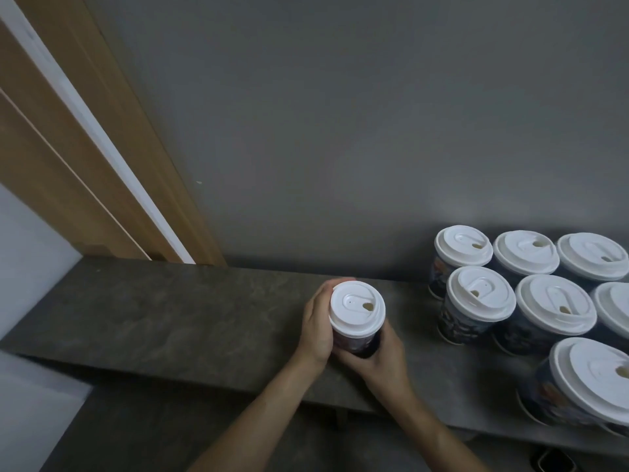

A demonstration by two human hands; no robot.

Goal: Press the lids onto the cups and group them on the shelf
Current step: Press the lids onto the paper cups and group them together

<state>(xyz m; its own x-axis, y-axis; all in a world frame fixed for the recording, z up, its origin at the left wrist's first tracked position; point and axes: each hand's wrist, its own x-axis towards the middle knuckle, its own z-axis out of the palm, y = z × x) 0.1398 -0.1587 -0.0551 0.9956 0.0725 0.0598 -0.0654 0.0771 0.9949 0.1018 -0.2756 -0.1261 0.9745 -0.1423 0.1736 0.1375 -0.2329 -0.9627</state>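
Observation:
A dark printed paper cup (357,344) with a white lid (356,308) on top stands on the grey stone shelf (170,311), near its middle. My left hand (316,325) wraps round the cup's left side, fingers reaching behind it. My right hand (377,361) holds the cup low on its near right side. A group of several lidded cups (531,294) stands close together at the shelf's right end, about a hand's width from the held cup.
A grey wall (340,131) rises right behind the shelf. A wooden door frame (85,165) with a white strip runs down at the left. The nearest grouped cup (585,383) sits at the shelf's front right edge.

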